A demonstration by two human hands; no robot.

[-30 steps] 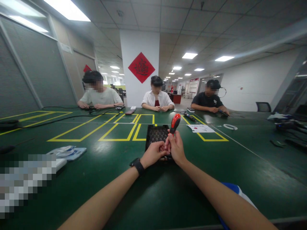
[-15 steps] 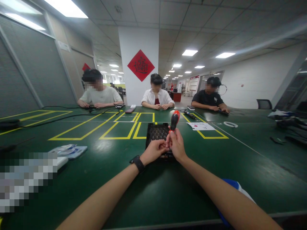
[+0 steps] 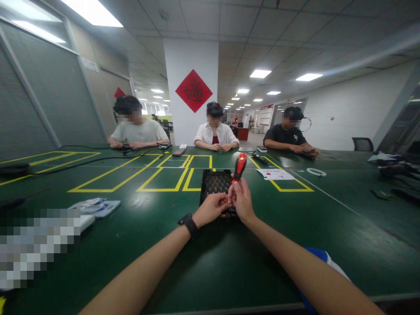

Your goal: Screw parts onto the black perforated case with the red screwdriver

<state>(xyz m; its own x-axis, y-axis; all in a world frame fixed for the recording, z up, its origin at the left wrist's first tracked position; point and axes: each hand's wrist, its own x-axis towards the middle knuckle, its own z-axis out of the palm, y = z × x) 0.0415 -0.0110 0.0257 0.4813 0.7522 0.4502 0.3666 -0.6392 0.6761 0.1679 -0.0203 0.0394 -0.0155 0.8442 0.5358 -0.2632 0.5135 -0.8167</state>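
Note:
A screwdriver [image 3: 240, 166] with a red and black handle stands nearly upright in my right hand [image 3: 242, 201], its fingers closed round the lower part of the handle. My left hand [image 3: 215, 206], with a black watch on the wrist, is pinched close against the right fingertips. What the left fingers hold, if anything, is hidden. Both hands are over the near part of a black open case [image 3: 216, 180] with many small metallic pieces in it. The screwdriver's shaft and tip are covered by my fingers.
The green table [image 3: 157, 245] carries yellow tape outlines [image 3: 164, 190]. A printed sheet [image 3: 275, 174] and a white ring [image 3: 316, 172] lie to the right. Plastic packets [image 3: 98, 207] are at left, a blue and white item [image 3: 323, 258] near my right forearm. Three people sit opposite.
My hands and the screwdriver stay in nearly the same place over the case. The handle has turned a little, and the view has shifted slightly.

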